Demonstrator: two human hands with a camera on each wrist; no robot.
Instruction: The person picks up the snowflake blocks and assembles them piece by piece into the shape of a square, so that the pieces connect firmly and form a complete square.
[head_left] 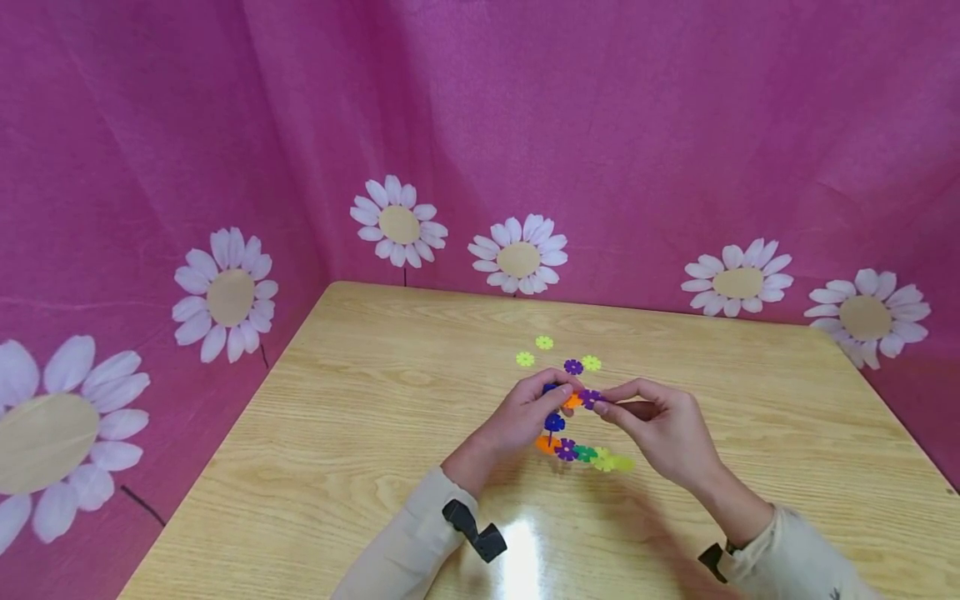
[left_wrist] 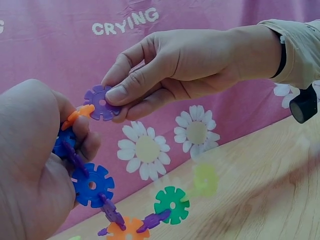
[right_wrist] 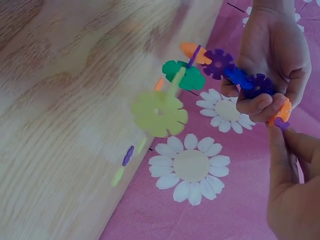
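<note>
My left hand (head_left: 525, 408) holds one end of a chain of notched plastic flower discs, its fingers curled around the pieces near an orange disc (left_wrist: 77, 115). Between thumb and fingers, my right hand (head_left: 667, 429) pinches a purple disc (left_wrist: 95, 107), which meets the orange one edge to edge; how deep the slots sit cannot be told. From the left hand the chain hangs in a curve, through a blue disc (left_wrist: 92, 192) and a green disc (left_wrist: 172, 196) to yellow-green discs (right_wrist: 160, 122) at its free end. The left fingers partly hide some pieces.
Beyond the hands, loose yellow-green discs (head_left: 544, 342) and a loose purple disc (head_left: 573, 367) lie on the wooden table (head_left: 360, 433). A pink curtain (head_left: 615, 125) with white flowers stands along the table's back and left sides.
</note>
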